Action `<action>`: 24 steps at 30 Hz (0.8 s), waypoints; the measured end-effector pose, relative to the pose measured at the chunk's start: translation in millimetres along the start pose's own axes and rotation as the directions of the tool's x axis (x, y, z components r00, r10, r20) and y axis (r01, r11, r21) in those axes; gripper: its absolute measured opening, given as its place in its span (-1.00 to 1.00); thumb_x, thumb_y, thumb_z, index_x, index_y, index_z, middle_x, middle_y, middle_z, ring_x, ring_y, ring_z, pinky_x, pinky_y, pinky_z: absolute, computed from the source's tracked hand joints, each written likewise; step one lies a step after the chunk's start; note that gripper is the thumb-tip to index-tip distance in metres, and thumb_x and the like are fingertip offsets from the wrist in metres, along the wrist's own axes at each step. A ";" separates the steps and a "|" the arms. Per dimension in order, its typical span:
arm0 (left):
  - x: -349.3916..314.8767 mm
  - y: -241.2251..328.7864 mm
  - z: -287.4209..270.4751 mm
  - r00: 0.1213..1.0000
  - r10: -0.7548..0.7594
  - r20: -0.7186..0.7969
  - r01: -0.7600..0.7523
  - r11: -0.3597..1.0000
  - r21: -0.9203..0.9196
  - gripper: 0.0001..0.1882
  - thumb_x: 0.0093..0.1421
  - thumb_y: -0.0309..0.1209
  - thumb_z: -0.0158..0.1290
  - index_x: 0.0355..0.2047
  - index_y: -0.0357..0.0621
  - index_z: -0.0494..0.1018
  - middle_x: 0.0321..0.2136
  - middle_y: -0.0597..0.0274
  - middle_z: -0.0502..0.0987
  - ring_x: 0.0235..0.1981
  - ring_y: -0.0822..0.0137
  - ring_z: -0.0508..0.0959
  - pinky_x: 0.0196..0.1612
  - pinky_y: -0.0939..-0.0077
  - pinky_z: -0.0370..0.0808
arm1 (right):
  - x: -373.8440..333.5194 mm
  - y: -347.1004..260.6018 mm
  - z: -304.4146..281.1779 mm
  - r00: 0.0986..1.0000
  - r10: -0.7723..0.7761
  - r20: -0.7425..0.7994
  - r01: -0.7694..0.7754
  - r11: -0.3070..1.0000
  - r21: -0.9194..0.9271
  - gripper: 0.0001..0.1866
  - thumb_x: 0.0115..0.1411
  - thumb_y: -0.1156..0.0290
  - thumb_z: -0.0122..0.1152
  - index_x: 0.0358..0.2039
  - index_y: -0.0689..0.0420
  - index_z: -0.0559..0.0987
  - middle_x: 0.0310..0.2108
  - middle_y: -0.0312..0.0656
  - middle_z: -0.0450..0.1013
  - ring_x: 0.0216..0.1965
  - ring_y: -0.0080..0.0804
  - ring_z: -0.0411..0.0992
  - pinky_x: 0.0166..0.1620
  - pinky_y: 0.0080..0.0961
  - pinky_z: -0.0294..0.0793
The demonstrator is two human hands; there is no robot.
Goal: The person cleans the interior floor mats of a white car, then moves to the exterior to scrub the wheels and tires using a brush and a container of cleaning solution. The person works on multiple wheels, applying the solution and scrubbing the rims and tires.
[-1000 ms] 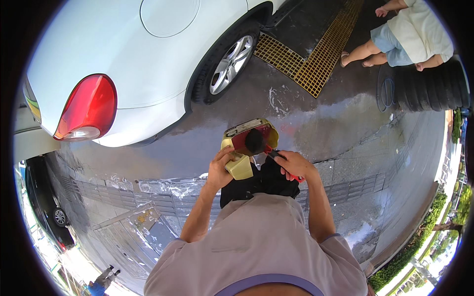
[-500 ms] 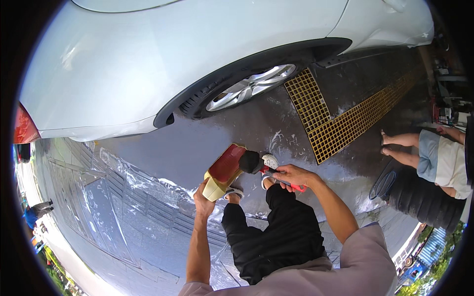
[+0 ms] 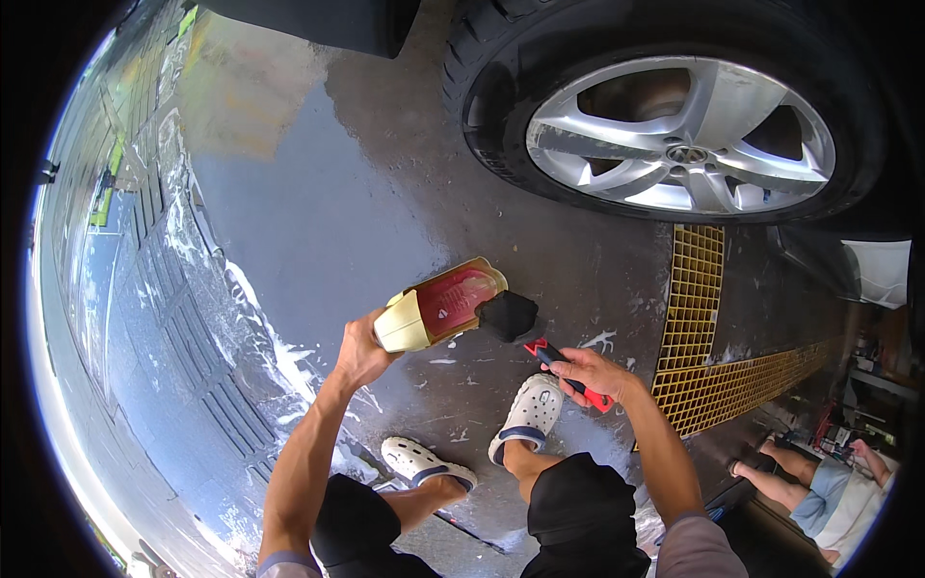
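Observation:
A pale yellow cut-open jug (image 3: 403, 323) hangs over the wet floor, with pinkish-red liquid (image 3: 461, 294) inside it. My left hand (image 3: 362, 353) is closed round the jug's near left end. My right hand (image 3: 590, 372) grips the red-and-black handle of a brush. The brush's black head (image 3: 508, 316) is at the right side of the jug's opening, overlapping its rim; whether the two touch I cannot tell. Beyond my hands, at the upper right, is a car wheel (image 3: 665, 166) with a silver spoked rim and black tyre.
White clogs (image 3: 533, 409) are on my feet. A yellow floor grating (image 3: 696, 289) runs below the wheel and off to the right. White foam (image 3: 289, 361) streaks the floor on the left. Another person (image 3: 819, 496) is at the lower right edge.
My view has shifted lower and nearer to the wheel, which appears much larger. The jug and brush are still in my hands, with the brush head still beside the jug's opening.

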State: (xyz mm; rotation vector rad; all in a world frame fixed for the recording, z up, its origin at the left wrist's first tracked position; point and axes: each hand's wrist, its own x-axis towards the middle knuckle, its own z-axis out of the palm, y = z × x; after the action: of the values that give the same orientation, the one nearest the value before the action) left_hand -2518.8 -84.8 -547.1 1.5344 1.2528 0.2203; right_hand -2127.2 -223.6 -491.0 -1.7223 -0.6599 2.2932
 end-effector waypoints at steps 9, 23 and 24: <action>24.4 -42.0 -2.9 0.998 0.059 0.019 -0.061 0.993 0.100 -0.54 -0.08 -0.46 0.31 -0.12 -0.35 0.57 -0.30 -0.17 0.69 -0.22 0.02 0.72 -0.06 0.23 0.61 | 33.7 74.0 -31.1 0.973 -0.135 0.188 0.109 0.983 0.145 -0.47 0.41 0.09 0.21 0.22 0.19 0.46 -0.50 -0.25 0.48 -0.63 -0.54 0.42 -0.56 -0.59 0.40; 0.4 -50.8 19.3 0.995 0.093 -0.036 -0.087 0.986 0.143 -0.54 -0.05 -0.38 0.30 -0.10 -0.29 0.57 -0.23 -0.16 0.68 -0.11 -0.09 0.68 0.01 0.19 0.60 | -104.8 -157.1 28.9 0.026 -0.899 -0.437 0.998 -0.003 0.065 -0.42 0.52 -0.05 -0.12 0.39 0.01 0.32 -0.49 -0.25 0.35 -0.69 -0.49 0.28 -0.59 -0.48 0.34; -0.3 -47.8 18.0 0.994 0.100 -0.036 -0.094 0.984 0.153 -0.55 -0.05 -0.39 0.30 -0.11 -0.28 0.57 -0.23 -0.16 0.68 -0.11 -0.09 0.68 0.01 0.19 0.60 | -121.8 -171.5 29.3 -0.103 -0.861 -0.498 0.975 0.012 -0.221 -0.44 0.52 0.01 -0.07 0.39 0.02 0.33 -0.48 -0.26 0.37 -0.66 -0.48 0.33 -0.56 -0.47 0.40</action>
State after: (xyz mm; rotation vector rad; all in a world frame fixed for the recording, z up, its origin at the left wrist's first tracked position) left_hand -2534.3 -102.9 -592.3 1.7314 1.2534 0.2269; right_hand -2136.4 -129.7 -300.8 -0.9326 -0.9739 0.6942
